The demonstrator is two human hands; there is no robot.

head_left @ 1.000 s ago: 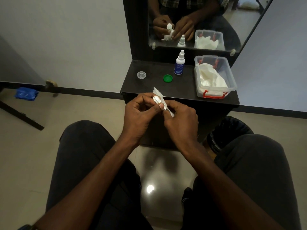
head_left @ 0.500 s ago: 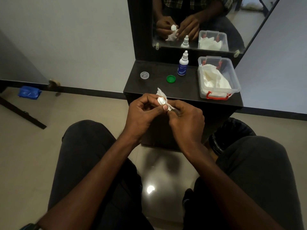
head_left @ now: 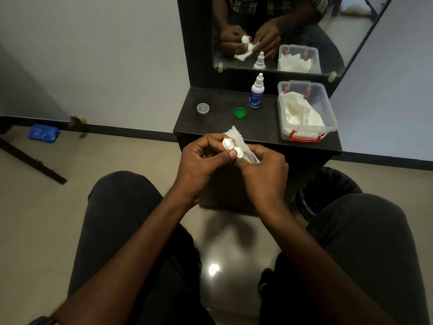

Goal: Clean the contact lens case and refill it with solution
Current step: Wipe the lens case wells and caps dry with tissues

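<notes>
While gripped in left hand [head_left: 199,165] above the shelf [head_left: 210,127] edge, case [head_left: 232,147] getting wiped; right hand [head_left: 264,170] pinching tissue [head_left: 239,138], probably at one well. Next: reaching for bottle [head_left: 257,95], refilling, recapping.

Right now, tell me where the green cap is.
In the head view the green cap lies on the dark shelf below the mirror, just front-left of the solution bottle and right of the clear cap.
</notes>
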